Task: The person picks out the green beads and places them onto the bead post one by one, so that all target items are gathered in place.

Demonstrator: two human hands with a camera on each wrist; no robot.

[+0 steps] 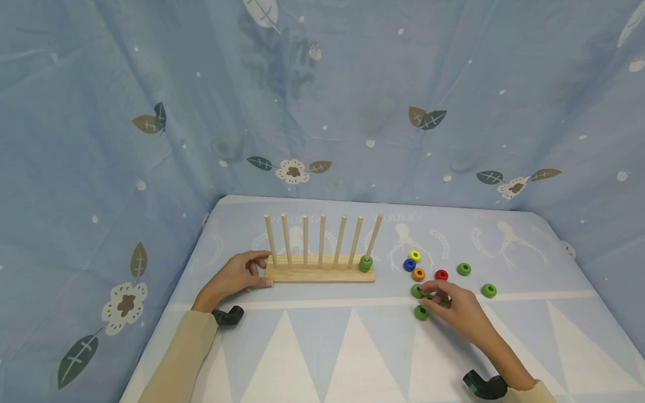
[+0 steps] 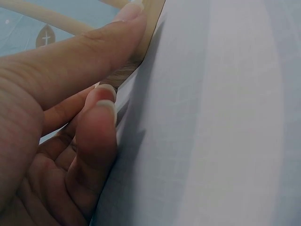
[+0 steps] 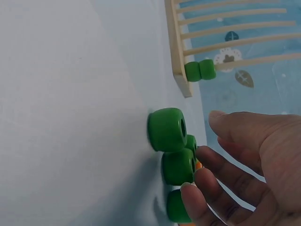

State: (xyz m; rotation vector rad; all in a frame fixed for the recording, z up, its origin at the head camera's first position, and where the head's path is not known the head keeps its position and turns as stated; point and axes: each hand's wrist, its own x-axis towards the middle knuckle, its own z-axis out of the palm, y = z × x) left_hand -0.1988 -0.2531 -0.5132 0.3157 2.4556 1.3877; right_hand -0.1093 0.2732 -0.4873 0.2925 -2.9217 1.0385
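Fetching a green bead nearer the right edge of the table seems underway: right hand fingers spread, left hand pinching the peg rack, next presumably calling for a grip.

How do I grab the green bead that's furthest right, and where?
Best to pinch the green bead by opposite sides of its round wall, probably coming from above. Its hole faces up, and no other bead touches it, so there should be room all round.
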